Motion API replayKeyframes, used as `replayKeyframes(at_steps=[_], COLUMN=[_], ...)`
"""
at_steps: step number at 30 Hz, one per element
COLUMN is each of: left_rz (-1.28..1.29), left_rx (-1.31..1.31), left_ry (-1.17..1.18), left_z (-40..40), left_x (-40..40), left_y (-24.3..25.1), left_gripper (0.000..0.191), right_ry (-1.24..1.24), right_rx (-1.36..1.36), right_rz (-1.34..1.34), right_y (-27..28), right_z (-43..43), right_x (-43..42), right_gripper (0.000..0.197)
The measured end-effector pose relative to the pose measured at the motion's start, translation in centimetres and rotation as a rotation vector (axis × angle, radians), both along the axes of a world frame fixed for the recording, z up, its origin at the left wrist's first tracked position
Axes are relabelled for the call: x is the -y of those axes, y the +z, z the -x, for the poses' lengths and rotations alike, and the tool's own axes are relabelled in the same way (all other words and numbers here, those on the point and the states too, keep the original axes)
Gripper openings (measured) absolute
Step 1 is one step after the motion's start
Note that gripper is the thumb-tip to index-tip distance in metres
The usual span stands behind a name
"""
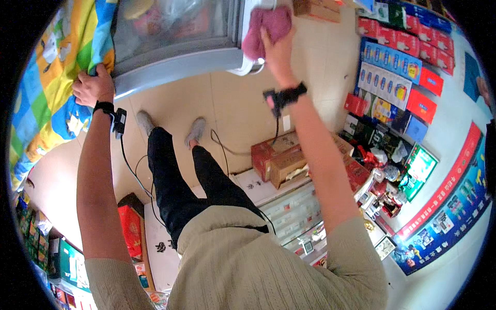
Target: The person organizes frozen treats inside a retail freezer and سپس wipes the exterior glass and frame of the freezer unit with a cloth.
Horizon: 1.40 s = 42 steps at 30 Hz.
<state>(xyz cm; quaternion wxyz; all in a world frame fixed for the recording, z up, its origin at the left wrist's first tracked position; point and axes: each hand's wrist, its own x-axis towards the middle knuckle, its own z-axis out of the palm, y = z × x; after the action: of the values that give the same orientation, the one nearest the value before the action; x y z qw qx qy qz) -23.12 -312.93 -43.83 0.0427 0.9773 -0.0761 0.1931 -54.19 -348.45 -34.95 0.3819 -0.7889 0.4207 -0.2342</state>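
Note:
My left hand (94, 86) has its fingers curled into a colourful patterned cloth (58, 91), beside the corner of a chest freezer (178, 69). Through the freezer's glass lid (174, 35) I see bagged goods, blurred by the pane. Held in my right hand (279, 58) is a mauve cleaning cloth (267, 27), bunched against the white end of the freezer's rim. The cloth hides part of that corner. Each wrist wears a black strap with a small device, and cables run down from both.
Cardboard boxes (286, 161) stand on the tiled floor (232, 100) to the right, near a glass display counter (296, 213). Packaged goods (391, 69) line the right wall. Loose cables (221, 145) lie near my feet. Another person's hand (483, 90) shows at the far right.

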Motion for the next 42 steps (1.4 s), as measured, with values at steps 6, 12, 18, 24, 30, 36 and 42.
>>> replayKeyframes(at_steps=[6, 12, 18, 24, 30, 36, 42], left_rz=[0.006, -0.013, -0.002, -0.029, 0.008, 0.018, 0.013], left_rx=[0.003, -0.026, -0.058, -0.162, -0.126, 0.004, 0.007], left_ry=[0.002, 0.039, 0.036, 0.060, 0.065, 0.031, 0.055], left_z=[0.4, 0.7, 0.9, 0.7, 0.3, -0.2, -0.4], left_x=[0.4, 0.7, 0.8, 0.6, 0.3, 0.0, 0.1], left_y=[0.9, 1.3, 1.6, 1.5, 0.5, -0.2, -0.4], left_gripper=[0.051, 0.046, 0.044, 0.056, 0.064, 0.057, 0.056], right_ry=[0.071, 0.112, 0.198, 0.342, 0.102, 0.052, -0.016], right_rx=[-0.065, -0.237, -0.233, -0.018, -0.124, -0.138, -0.121], right_rz=[0.030, -0.006, 0.281, 0.178, 0.227, 0.233, -0.119], right_y=[0.8, 1.7, 3.5, 5.7, 5.8, 6.3, 2.9], right_z=[2.2, -1.5, -9.4, -16.4, -18.1, -13.6, -2.9], right_x=[-3.4, 0.8, 7.6, 12.5, 13.2, 8.8, -0.8], right_gripper=[0.100, 0.103, 0.103, 0.086, 0.088, 0.095, 0.111])
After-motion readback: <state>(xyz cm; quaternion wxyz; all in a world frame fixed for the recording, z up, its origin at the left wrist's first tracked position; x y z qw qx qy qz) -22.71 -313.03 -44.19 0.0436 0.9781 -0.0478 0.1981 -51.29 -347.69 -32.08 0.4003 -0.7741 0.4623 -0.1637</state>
